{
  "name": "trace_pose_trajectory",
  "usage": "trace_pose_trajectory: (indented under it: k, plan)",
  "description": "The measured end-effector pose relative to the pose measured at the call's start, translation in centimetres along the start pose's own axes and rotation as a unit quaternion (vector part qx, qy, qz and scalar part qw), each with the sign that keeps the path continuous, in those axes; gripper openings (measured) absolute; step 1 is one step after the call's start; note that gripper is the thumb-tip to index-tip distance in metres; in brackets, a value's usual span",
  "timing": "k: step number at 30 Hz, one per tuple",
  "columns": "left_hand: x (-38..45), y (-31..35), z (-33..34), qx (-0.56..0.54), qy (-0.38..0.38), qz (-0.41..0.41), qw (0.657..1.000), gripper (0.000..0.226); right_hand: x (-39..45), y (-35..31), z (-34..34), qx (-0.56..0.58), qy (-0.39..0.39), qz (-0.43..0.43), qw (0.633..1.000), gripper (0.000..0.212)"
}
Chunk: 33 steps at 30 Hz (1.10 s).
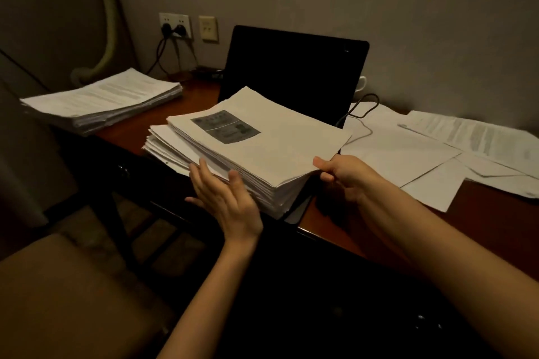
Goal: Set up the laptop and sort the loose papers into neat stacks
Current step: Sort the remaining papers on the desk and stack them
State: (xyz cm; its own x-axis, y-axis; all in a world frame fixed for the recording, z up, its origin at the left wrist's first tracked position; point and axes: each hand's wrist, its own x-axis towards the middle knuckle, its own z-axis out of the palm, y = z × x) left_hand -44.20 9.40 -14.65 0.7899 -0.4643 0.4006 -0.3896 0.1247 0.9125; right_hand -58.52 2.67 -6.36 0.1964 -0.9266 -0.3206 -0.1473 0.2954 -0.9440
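A thick paper stack [256,148] sits at the near edge of the reddish wooden table [128,128], its front corner overhanging. The left hand [227,201] presses flat, fingers straight, against its ragged side; the right hand [344,175] pinches the right corner. Behind stands the open black laptop [294,70] — screen dark. Loose sheets [437,148] crowd the right; another stack [102,99] lies far left. The top sheet's grey print is unreadable.

text: none legible | top sheet [262,137] grey printed block: blurred | far stack [102,99] print: blurred
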Motion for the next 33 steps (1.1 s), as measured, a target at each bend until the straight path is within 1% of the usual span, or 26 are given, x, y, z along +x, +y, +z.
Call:
trace_pose_trajectory:
  k: [2,4,6,8,11,13,15,16,17,18,19,21,23,24,25,26,27,28,29,31,33]
  plan:
    - [-0.7,-0.2,0.5,0.012,-0.008,-0.004,1.0,0.08,0.0,0.0,-0.1,-0.072,0.006,-0.008,0.997,0.031]
    - [-1.1,-0.1,1.0,0.014,-0.007,0.0,1.0,0.081,0.1,-0.3,-0.3,-0.18,0.001,-0.021,0.983,0.038]
    - [-1.4,-0.1,1.2,0.005,-0.005,0.006,1.0,0.091,0.4,-0.6,-0.4,-0.249,-0.013,-0.019,0.968,0.041]
    - [-1.5,-0.2,1.2,-0.002,-0.009,0.008,1.0,0.1,0.8,-0.8,-0.3,-0.27,-0.018,-0.017,0.963,0.039]
    - [-1.6,-0.3,1.1,-0.003,-0.025,0.006,1.0,0.103,0.6,-0.6,0.5,-0.265,-0.001,-0.031,0.964,0.03]
    - [-1.5,0.1,0.8,-0.015,-0.029,-0.011,0.999,0.096,0.2,-0.4,1.0,-0.26,0.014,-0.043,0.965,0.029]
    - [-1.5,1.2,0.3,-0.058,0.014,-0.013,0.998,0.076,-0.3,0.0,1.0,-0.242,0.02,-0.057,0.969,0.035]
    - [-1.6,2.1,-0.1,-0.089,0.042,0.011,0.995,0.066,-0.8,0.2,0.6,-0.221,0.018,-0.063,0.973,0.037]
    - [-1.6,3.2,-0.4,-0.122,0.062,0.052,0.989,0.056,-1.3,0.5,0.1,-0.207,0.016,-0.075,0.975,0.036]
    - [-1.8,4.3,-0.5,-0.155,0.065,0.103,0.98,0.051,-1.8,0.8,-0.5,-0.209,0.018,-0.094,0.973,0.034]
    - [-2.1,5.4,-0.4,-0.183,0.046,0.158,0.969,0.047,-2.3,1.2,-1.4,-0.23,0.027,-0.119,0.966,0.031]
    - [-3.1,7.4,0.5,-0.213,-0.034,0.263,0.94,0.04,-3.0,2.4,-3.5,-0.295,0.069,-0.176,0.937,0.018]
    - [-4.3,8.7,2.5,-0.179,-0.146,0.344,0.91,0.034,-3.4,3.7,-6.1,-0.369,0.115,-0.222,0.895,0.006]
    - [-4.9,9.1,3.8,-0.138,-0.213,0.356,0.899,0.033,-3.6,4.4,-7.5,-0.4,0.133,-0.238,0.875,0.005]
    - [-5.6,9.4,5.1,-0.083,-0.285,0.34,0.892,0.035,-3.9,5.1,-8.8,-0.427,0.151,-0.25,0.856,0.006]
    - [-6.3,9.5,6.5,-0.017,-0.354,0.304,0.884,0.039,-4.1,5.8,-10.2,-0.452,0.17,-0.261,0.836,0.007]
    - [-6.9,9.4,7.9,0.048,-0.412,0.263,0.871,0.048,-4.2,6.5,-11.5,-0.474,0.188,-0.267,0.818,0.006]
    - [-7.4,9.2,9.3,0.112,-0.455,0.235,0.852,0.059,-4.4,7.1,-12.8,-0.491,0.204,-0.267,0.804,0.006]
    - [-7.7,9.0,10.6,0.174,-0.484,0.225,0.827,0.069,-4.5,7.6,-14.0,-0.5,0.219,-0.259,0.797,0.006]
    - [-8.3,8.8,12.9,0.274,-0.51,0.231,0.782,0.08,-4.5,8.0,-15.8,-0.516,0.243,-0.243,0.785,0.008]
    - [-8.9,9.0,14.7,0.324,-0.519,0.218,0.761,0.08,-4.2,8.1,-17.0,-0.525,0.271,-0.236,0.771,0.009]
